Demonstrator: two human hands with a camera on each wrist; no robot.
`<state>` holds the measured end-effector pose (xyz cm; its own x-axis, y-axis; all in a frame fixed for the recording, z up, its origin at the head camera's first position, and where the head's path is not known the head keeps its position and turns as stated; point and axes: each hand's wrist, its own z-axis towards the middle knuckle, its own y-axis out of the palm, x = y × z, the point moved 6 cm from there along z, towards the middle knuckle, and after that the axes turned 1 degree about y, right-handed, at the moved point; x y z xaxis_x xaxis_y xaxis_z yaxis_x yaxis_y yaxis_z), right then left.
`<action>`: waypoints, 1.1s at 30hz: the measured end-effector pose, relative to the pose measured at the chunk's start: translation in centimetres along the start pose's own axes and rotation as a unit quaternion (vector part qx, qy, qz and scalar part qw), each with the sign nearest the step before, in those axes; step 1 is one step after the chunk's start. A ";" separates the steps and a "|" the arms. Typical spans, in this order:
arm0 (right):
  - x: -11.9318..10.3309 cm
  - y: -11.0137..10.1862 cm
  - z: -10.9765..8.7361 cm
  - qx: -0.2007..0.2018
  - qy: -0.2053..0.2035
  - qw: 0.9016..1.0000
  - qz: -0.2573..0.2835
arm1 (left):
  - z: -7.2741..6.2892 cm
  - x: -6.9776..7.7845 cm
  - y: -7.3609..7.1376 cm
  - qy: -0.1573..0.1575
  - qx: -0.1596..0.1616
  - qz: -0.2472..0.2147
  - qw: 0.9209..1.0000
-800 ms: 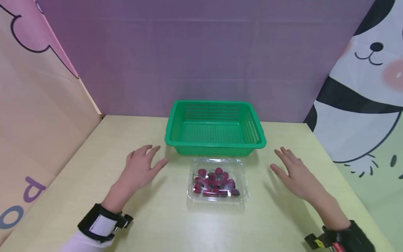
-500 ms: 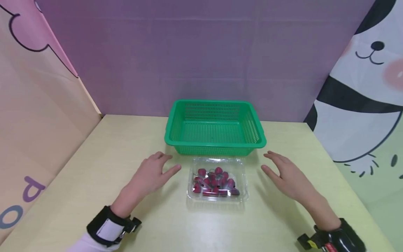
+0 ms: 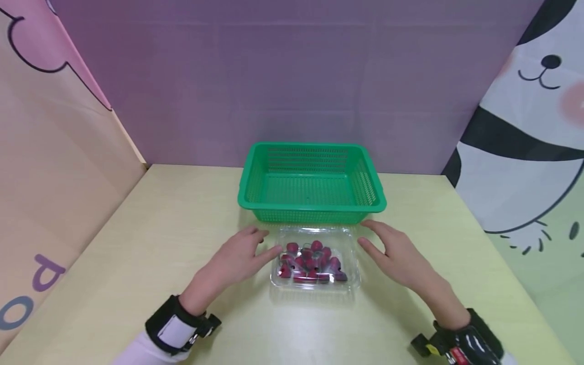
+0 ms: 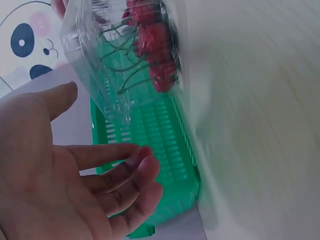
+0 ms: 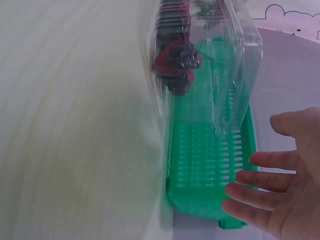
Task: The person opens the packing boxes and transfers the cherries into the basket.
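A clear plastic clamshell box (image 3: 315, 288) lies on the table with its lid down. Through it show several red cherries (image 3: 312, 262) with green stems (image 4: 131, 75). My left hand (image 3: 237, 258) is at the box's left side, thumb tip right at its edge in the head view, fingers loosely bent and holding nothing. On the other side my right hand (image 3: 401, 256) hovers beside the box, thumb and fingers spread. In the right wrist view the right fingers (image 5: 260, 197) are apart from the plastic.
Directly behind the box stands a green plastic basket (image 3: 312, 208) with slotted walls, nothing inside it. The pale wooden table (image 3: 292, 334) meets a purple backdrop (image 3: 292, 76). Printed cloth panels flank both sides, a panda (image 3: 524, 137) on the right one.
Both hands have moved inward toward the clear box, the left one rightward and the right one leftward. The box and basket stay in place.
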<state>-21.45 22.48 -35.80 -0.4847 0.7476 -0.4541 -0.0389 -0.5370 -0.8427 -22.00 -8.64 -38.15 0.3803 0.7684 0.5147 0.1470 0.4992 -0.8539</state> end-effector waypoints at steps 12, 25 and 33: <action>-1.5 1.1 0.9 -0.008 -0.018 1.000 0.014 | 0.4 0.7 0.8 0.008 -0.016 -0.014 1.000; -1.7 2.0 1.6 -0.022 -0.027 0.999 0.013 | 1.2 1.2 1.0 0.025 -0.021 -0.003 0.999; -1.7 2.3 1.6 -0.035 -0.012 0.999 0.018 | 1.6 1.5 0.9 0.030 0.010 -0.004 0.999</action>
<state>-22.09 19.37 -36.58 -0.5051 0.7184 -0.4783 0.0394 -0.5344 -0.8443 -22.76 -6.42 -38.00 0.4332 0.7391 0.5158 0.1322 0.5140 -0.8475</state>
